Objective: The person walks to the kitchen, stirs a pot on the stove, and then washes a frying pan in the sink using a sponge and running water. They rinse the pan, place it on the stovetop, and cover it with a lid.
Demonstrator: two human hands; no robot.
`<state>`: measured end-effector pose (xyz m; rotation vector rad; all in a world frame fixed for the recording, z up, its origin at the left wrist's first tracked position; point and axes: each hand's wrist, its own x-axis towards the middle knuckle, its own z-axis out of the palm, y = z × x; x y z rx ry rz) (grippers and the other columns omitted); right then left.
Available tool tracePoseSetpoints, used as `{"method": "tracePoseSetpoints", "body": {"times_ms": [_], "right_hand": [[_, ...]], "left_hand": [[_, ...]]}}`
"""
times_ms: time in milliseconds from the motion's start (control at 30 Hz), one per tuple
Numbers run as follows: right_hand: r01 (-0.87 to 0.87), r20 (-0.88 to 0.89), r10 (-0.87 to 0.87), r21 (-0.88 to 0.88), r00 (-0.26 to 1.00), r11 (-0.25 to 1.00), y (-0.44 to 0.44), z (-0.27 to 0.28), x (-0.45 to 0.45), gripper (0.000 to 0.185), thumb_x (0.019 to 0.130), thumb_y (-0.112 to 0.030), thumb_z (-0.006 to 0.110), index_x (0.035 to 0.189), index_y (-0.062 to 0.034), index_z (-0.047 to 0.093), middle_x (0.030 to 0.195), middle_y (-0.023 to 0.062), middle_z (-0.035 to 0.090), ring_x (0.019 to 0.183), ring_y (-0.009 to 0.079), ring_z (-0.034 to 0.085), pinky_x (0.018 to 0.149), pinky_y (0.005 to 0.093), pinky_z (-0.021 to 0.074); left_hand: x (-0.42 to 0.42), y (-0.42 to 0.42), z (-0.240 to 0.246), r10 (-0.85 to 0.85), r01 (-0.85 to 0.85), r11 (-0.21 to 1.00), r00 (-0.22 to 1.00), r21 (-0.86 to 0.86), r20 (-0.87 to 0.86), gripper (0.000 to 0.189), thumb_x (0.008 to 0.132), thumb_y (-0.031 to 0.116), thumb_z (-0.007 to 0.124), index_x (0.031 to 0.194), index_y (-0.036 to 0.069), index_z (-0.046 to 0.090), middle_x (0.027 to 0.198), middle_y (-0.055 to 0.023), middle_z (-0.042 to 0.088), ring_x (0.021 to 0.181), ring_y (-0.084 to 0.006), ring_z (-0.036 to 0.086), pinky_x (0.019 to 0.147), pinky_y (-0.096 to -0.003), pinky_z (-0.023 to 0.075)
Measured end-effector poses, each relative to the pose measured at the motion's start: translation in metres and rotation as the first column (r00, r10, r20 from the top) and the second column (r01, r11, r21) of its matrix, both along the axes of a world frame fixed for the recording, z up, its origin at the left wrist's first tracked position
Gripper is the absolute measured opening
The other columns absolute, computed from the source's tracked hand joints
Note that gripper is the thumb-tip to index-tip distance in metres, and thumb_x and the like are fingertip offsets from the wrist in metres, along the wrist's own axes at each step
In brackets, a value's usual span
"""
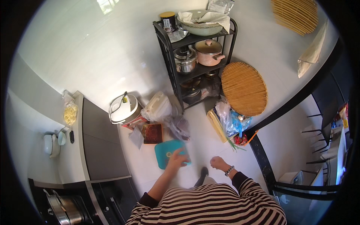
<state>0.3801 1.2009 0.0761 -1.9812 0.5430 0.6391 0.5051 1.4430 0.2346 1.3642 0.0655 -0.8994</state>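
Observation:
My left hand (179, 159) is held out with fingers apart, over the right part of a teal plastic lid or board (163, 154) that lies low near the floor. Whether the hand touches it cannot be told. A small pale ring shape shows at the teal thing's middle. To the right, my right hand (219, 163) is curled, with a beaded bracelet (229, 170) at its wrist; nothing is seen in it. Just beyond the teal thing stand an orange-rimmed container with dark red contents (152, 134) and a crumpled clear plastic bag (177, 125).
A black shelf rack (194, 42) with pots stands ahead, a round woven tray (244, 88) leaning beside it. A rice cooker (125, 108) is at the left, near grey cabinets (102, 143). Plastic bags (225, 115) and green stalks (233, 145) lie right. A steel pot (64, 208) sits lower left.

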Motion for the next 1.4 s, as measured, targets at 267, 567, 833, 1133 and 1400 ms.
{"method": "tracePoseSetpoints", "body": {"times_ms": [267, 567, 833, 1133, 1400], "right_hand": [[-0.061, 0.181, 0.067, -0.042, 0.981, 0.997, -0.033, -0.005, 0.011, 0.027, 0.078, -0.024, 0.055, 0.078, 0.0006, 0.065, 0.064, 0.0084, 0.063, 0.052, 0.0161, 0.059, 0.048, 0.0300, 0.0486], [-0.044, -0.096, 0.092, 0.419, 0.991, 0.907, 0.008, 0.029, 0.044, 0.021, 0.083, -0.010, 0.050, 0.098, -0.0021, 0.063, 0.061, 0.0076, 0.061, 0.050, 0.0163, 0.062, 0.041, 0.0282, 0.0465], [-0.172, -0.064, 0.218, 0.420, 0.974, 0.891, 0.041, 0.038, 0.069, 0.023, 0.087, -0.017, 0.049, 0.103, -0.0053, 0.060, 0.070, 0.0059, 0.063, 0.064, 0.0140, 0.063, 0.053, 0.0263, 0.0515], [-0.556, -0.143, 0.644, 0.388, 0.752, 0.735, 0.234, 0.052, 0.020, 0.017, 0.086, -0.017, 0.053, 0.098, -0.0088, 0.061, 0.073, 0.0054, 0.063, 0.065, 0.0168, 0.063, 0.054, 0.0299, 0.0520], [-0.789, -0.051, 0.912, 0.484, 0.407, 0.379, 0.437, 0.064, -0.117, 0.018, 0.090, -0.021, 0.056, 0.100, -0.0070, 0.061, 0.078, 0.0045, 0.063, 0.070, 0.0141, 0.063, 0.058, 0.0276, 0.0511]], "left_hand": [[-0.004, 0.001, 0.002, 0.140, -0.148, 0.976, 0.988, 0.159, 0.057, 0.048, 0.087, 0.019, 0.059, 0.130, 0.006, 0.043, 0.102, -0.0076, 0.061, 0.083, -0.0151, 0.060, 0.070, -0.0272, 0.0479], [0.050, 0.007, 0.043, 0.390, -0.320, 0.697, 0.920, -0.642, -0.035, 0.028, 0.094, 0.038, 0.047, 0.095, 0.012, 0.058, 0.093, -0.0011, 0.058, 0.089, -0.0167, 0.056, 0.078, -0.0356, 0.0462], [0.000, 0.128, 0.113, 0.510, -0.375, 0.150, 0.822, -0.915, -0.254, 0.079, 0.080, 0.067, 0.049, 0.138, 0.013, 0.039, 0.136, -0.0143, 0.045, 0.129, -0.0332, 0.037, 0.104, -0.0511, 0.0295], [-0.233, 0.281, 0.059, 0.774, -0.569, -0.159, 0.436, -0.807, -0.460, 0.066, 0.084, 0.061, 0.050, 0.128, 0.012, 0.044, 0.125, -0.0158, 0.050, 0.120, -0.0339, 0.045, 0.095, -0.0531, 0.0383], [-0.518, 0.372, 0.024, 0.861, -0.505, -0.469, -0.077, -0.725, -0.503, 0.053, 0.087, 0.045, 0.054, 0.123, 0.007, 0.054, 0.126, -0.0136, 0.054, 0.116, -0.0252, 0.051, 0.096, -0.0411, 0.0407]]}}
